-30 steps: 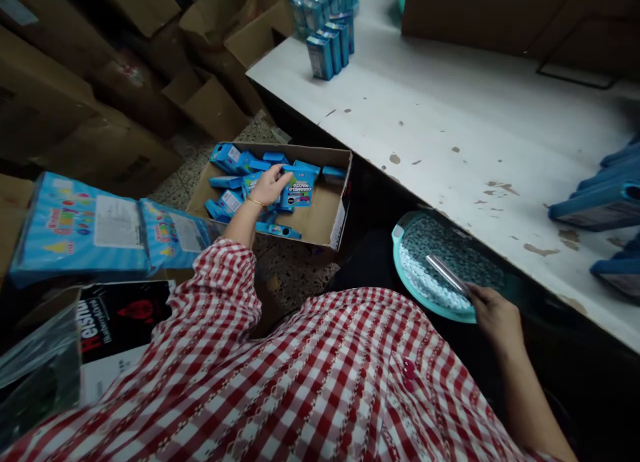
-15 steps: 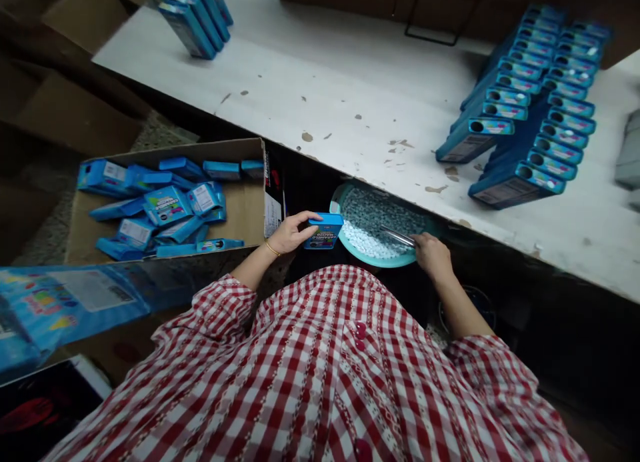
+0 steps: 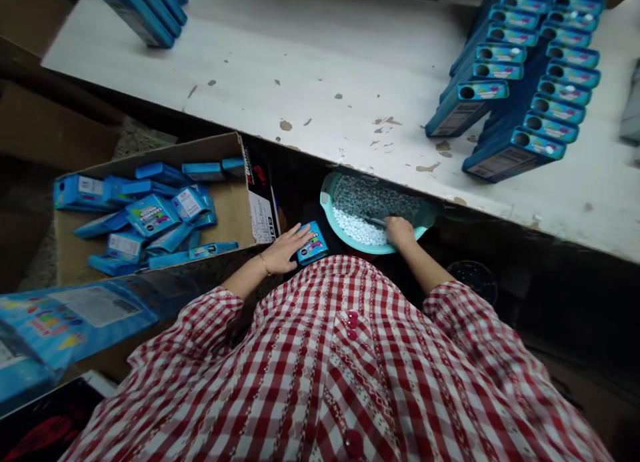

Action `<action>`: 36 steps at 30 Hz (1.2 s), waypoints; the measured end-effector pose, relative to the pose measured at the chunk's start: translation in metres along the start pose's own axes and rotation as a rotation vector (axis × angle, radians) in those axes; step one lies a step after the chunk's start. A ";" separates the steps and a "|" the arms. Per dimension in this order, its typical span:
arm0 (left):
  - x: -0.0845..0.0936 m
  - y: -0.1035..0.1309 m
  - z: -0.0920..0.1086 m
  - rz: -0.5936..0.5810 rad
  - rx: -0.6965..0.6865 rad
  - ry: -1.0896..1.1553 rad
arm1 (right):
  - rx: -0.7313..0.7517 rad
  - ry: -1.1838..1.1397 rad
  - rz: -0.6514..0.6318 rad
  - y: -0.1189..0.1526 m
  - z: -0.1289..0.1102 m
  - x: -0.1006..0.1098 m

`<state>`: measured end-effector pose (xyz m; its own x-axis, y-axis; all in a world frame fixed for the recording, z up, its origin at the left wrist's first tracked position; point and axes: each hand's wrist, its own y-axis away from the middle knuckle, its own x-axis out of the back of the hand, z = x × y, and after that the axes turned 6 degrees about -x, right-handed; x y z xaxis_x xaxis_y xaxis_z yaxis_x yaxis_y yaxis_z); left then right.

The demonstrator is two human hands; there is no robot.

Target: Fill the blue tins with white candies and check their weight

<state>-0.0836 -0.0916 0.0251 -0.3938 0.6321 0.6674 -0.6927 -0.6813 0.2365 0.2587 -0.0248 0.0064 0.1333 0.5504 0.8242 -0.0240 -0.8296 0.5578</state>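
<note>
My left hand [image 3: 281, 252] is at the left edge of a small blue candy box [image 3: 313, 245], fingers over its upper edge. The box leans back near my lap with its printed face up. My right hand [image 3: 401, 234] is closed round a slim metal scoop [image 3: 376, 221], whose far end is down among small pale candies [image 3: 363, 229] and hard to see. These candies fill much of a turquoise basin [image 3: 327, 207], which sits partly beneath the table edge, right of the box.
An open cardboard carton [image 3: 235, 212] at the left holds several blue boxes [image 3: 153, 215]. Across the white table [image 3: 320, 69], rows of upright blue boxes [image 3: 515, 152] stand at the right and more boxes [image 3: 145, 15] at the far left. Blue printed packaging [image 3: 100, 309] lies at lower left.
The candy box has tipped from upright to leaning back, and my left hand has flattened along its edge. My right hand has moved left, deeper over the basin, with the scoop lower in the candies.
</note>
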 end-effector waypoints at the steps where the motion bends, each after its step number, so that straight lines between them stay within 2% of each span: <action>1: -0.001 -0.001 0.002 0.003 0.001 -0.040 | -0.014 -0.044 -0.016 -0.007 -0.011 -0.007; 4: -0.005 -0.011 0.006 0.062 0.010 -0.099 | -0.051 -0.185 -0.048 -0.026 -0.037 -0.025; 7: -0.003 -0.019 0.008 0.180 0.019 -0.009 | -0.063 -0.320 -0.062 -0.038 -0.047 -0.034; 12: 0.009 -0.032 0.013 0.644 0.144 0.328 | 0.007 -0.512 0.003 -0.034 -0.030 -0.026; 15: 0.015 -0.052 0.017 0.784 0.119 0.430 | 0.029 -0.586 0.067 -0.020 -0.011 -0.004; 17: 0.018 -0.070 0.019 0.785 0.072 0.418 | 0.038 -0.617 0.106 -0.007 0.003 0.016; 20: 0.020 -0.099 0.025 0.722 0.018 0.343 | 0.083 -0.659 0.174 0.013 0.023 0.049; 24: 0.014 -0.134 0.034 0.608 -0.017 0.205 | 0.198 -0.607 0.230 0.033 0.033 0.087; 27: 0.004 -0.152 0.041 0.530 -0.051 0.154 | 0.232 -0.384 0.194 0.045 0.022 0.110; 32: -0.010 -0.163 0.046 0.473 -0.064 0.095 | 0.174 0.199 0.149 0.066 -0.017 0.136; 36: -0.015 -0.164 0.045 0.461 -0.059 0.055 | 0.202 0.338 0.164 0.075 -0.046 0.144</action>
<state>0.0629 -0.0060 0.0082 -0.6992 0.2877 0.6545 -0.4702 -0.8746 -0.1179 0.2303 -0.0035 0.1717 -0.1890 0.3815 0.9048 0.1809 -0.8921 0.4140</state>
